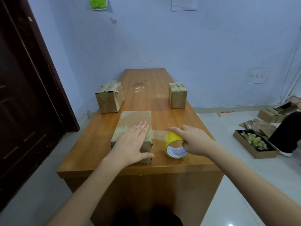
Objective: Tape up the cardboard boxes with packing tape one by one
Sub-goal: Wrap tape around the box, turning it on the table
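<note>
A flat cardboard box [135, 119] lies near the front of the wooden table [97, 144]. My left hand [132, 144] presses flat on its near top, fingers straight, thumb down the box's front right corner. A yellow roll of packing tape [175, 145] stands on the table just right of the box. My right hand [193, 141] grips the roll, forefinger stretched over its top. A clear strip of tape [158, 134] runs from the roll to the box's right edge. Two more boxes stand farther back, one at the left [110, 97] and one at the right [177, 95].
A dark door [24, 95] stands at the left, a blue wall behind the table. On the floor at the right lie flattened cardboard [260, 124], a tray of small pieces [254, 144] and another person's leg [285, 132].
</note>
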